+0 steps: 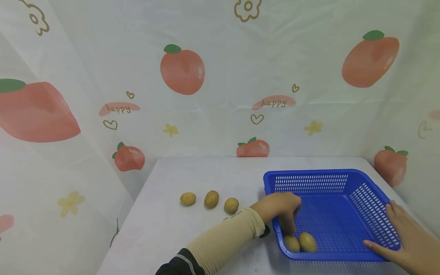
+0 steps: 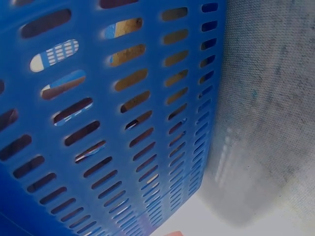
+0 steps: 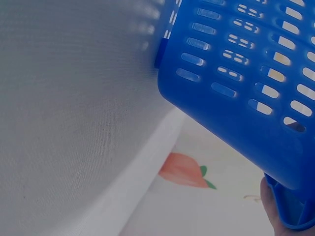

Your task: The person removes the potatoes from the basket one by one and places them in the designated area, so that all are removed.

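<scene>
My left hand reaches over the left wall of a blue plastic basket, its fingers pointing down inside. It holds a potato, mostly hidden behind the fingers. Just in front of those fingers, two potatoes, one on the left and one on the right, lie side by side in the near left corner. Brownish shapes show through the slotted basket wall in the left wrist view. At the near right corner my right hand grips the basket rim, thumb over the front edge and fingers along the right side.
Three more potatoes, a left one, a middle one and a right one, sit in a loose row on the white table, left of the basket. A fruit-printed curtain hangs behind the table and along its sides.
</scene>
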`<state>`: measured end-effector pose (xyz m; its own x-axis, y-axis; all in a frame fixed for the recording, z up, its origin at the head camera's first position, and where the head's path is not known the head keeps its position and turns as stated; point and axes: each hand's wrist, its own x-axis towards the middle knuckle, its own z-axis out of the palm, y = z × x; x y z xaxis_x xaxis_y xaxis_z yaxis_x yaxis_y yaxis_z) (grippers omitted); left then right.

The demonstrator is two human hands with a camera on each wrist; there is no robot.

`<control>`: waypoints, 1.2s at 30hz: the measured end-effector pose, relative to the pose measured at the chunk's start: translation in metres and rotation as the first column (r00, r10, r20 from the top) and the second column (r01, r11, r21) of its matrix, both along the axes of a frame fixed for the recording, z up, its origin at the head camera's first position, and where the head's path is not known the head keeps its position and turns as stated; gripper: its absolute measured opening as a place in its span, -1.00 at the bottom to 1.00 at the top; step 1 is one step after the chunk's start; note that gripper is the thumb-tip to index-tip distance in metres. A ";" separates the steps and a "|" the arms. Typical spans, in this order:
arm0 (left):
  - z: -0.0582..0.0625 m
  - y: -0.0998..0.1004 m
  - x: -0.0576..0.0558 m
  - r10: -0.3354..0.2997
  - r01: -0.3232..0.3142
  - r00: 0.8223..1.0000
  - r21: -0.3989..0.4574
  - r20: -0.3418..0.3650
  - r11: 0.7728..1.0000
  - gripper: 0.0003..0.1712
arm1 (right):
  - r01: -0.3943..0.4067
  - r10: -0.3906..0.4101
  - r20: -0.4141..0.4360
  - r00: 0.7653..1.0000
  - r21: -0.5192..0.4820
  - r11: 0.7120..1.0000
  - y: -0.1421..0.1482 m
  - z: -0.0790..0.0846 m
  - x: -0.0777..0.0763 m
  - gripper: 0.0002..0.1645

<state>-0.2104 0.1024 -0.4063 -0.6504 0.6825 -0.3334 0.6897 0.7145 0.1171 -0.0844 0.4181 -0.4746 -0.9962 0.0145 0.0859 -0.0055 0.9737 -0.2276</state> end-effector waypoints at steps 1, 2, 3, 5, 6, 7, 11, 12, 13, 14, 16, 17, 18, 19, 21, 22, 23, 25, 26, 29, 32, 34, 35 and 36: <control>0.000 0.000 0.000 -0.001 0.001 1.000 0.001 -0.002 1.000 -0.68 | -0.002 0.002 -0.007 1.000 0.000 1.000 0.000 -0.001 0.000 0.65; 0.001 -0.001 0.001 -0.001 0.001 1.000 0.001 -0.004 1.000 -0.67 | -0.002 0.002 -0.005 1.000 0.001 1.000 0.001 -0.001 0.000 0.65; 0.001 -0.001 0.001 -0.004 0.004 1.000 0.003 -0.008 1.000 -0.67 | -0.002 0.002 -0.005 1.000 0.001 1.000 0.001 -0.001 0.000 0.65; 0.002 -0.001 0.002 -0.009 0.009 1.000 0.004 -0.017 1.000 -0.66 | -0.002 0.002 -0.012 1.000 0.001 1.000 0.001 -0.002 0.000 0.65; 0.002 -0.001 0.002 -0.011 0.011 1.000 0.005 -0.020 1.000 -0.66 | -0.002 0.002 -0.009 1.000 0.001 1.000 0.001 -0.002 0.000 0.65; 0.002 -0.002 0.002 -0.015 0.015 1.000 0.005 -0.027 1.000 -0.66 | -0.001 0.001 -0.007 1.000 0.001 1.000 0.001 -0.002 0.000 0.65; 0.001 -0.001 0.002 -0.023 0.023 0.999 0.000 -0.042 1.000 -0.66 | 0.002 -0.002 0.004 1.000 -0.003 1.000 0.001 0.000 0.000 0.65; 0.000 -0.001 0.002 -0.025 0.025 0.999 -0.001 -0.046 1.000 -0.66 | 0.003 -0.003 0.012 1.000 -0.003 1.000 0.001 0.000 0.000 0.65; 0.000 -0.001 0.001 -0.026 0.026 0.998 0.000 -0.048 1.000 -0.66 | 0.003 -0.003 0.011 1.000 -0.004 1.000 0.001 0.000 0.000 0.65; -0.001 -0.001 0.001 -0.026 0.027 0.999 0.003 -0.048 1.000 -0.66 | 0.002 -0.002 0.013 1.000 -0.003 1.000 0.000 0.001 0.000 0.65; -0.002 -0.001 0.000 -0.029 0.029 0.999 0.012 -0.044 1.000 -0.67 | 0.001 -0.001 0.012 1.000 -0.003 1.000 0.000 0.001 0.000 0.65; -0.002 -0.001 0.000 -0.031 0.032 0.999 0.018 -0.043 0.999 -0.68 | 0.001 -0.001 0.015 1.000 -0.002 1.000 0.000 0.002 0.000 0.65; -0.003 -0.001 -0.001 -0.034 0.035 0.999 0.023 -0.039 0.999 -0.69 | -0.001 0.001 0.019 1.000 -0.002 1.000 0.000 0.002 0.001 0.64; -0.003 -0.002 -0.001 -0.036 0.037 0.999 0.029 -0.034 0.999 -0.69 | -0.002 0.002 0.019 1.000 0.000 1.000 0.000 0.002 0.001 0.64; -0.003 -0.002 -0.002 -0.040 0.041 0.999 0.039 -0.027 0.998 -0.71 | -0.002 0.002 0.027 1.000 0.002 1.000 0.000 0.002 0.001 0.64; -0.003 -0.002 -0.002 -0.041 0.042 0.999 0.043 -0.022 0.998 -0.71 | -0.002 0.002 0.028 1.000 0.002 1.000 0.000 0.002 0.001 0.64; -0.003 -0.002 -0.002 -0.042 0.043 0.999 0.048 -0.019 0.998 -0.71 | -0.002 0.002 0.031 1.000 0.004 1.000 0.000 0.002 0.001 0.63; -0.003 -0.003 -0.003 -0.044 0.045 0.999 0.058 -0.012 0.997 -0.69 | -0.003 0.003 0.024 1.000 0.007 1.000 0.000 0.002 0.001 0.64; -0.002 -0.003 -0.003 -0.046 0.047 0.999 0.062 -0.009 0.997 -0.69 | -0.005 0.004 0.020 1.000 0.007 1.000 0.000 0.002 0.000 0.64; -0.002 -0.003 -0.004 -0.056 0.056 0.998 0.075 0.000 0.996 -0.66 | -0.008 0.008 0.012 1.000 0.003 1.000 0.002 0.000 -0.001 0.63; -0.001 -0.003 -0.005 -0.057 0.056 0.998 0.082 0.009 0.995 -0.64 | -0.010 0.010 0.019 1.000 -0.001 1.000 0.003 -0.002 -0.001 0.63; -0.001 -0.004 -0.005 -0.056 0.054 0.998 0.093 0.015 0.994 -0.61 | -0.010 0.010 0.018 1.000 -0.003 1.000 0.003 -0.003 -0.001 0.63; -0.001 -0.004 -0.005 -0.056 0.054 0.998 0.099 0.017 0.994 -0.61 | -0.010 0.010 0.018 1.000 -0.003 1.000 0.003 -0.003 -0.001 0.63; -0.001 -0.004 -0.005 -0.056 0.053 0.998 0.105 0.018 0.993 -0.61 | -0.010 0.010 0.019 1.000 -0.003 1.000 0.003 -0.003 -0.001 0.62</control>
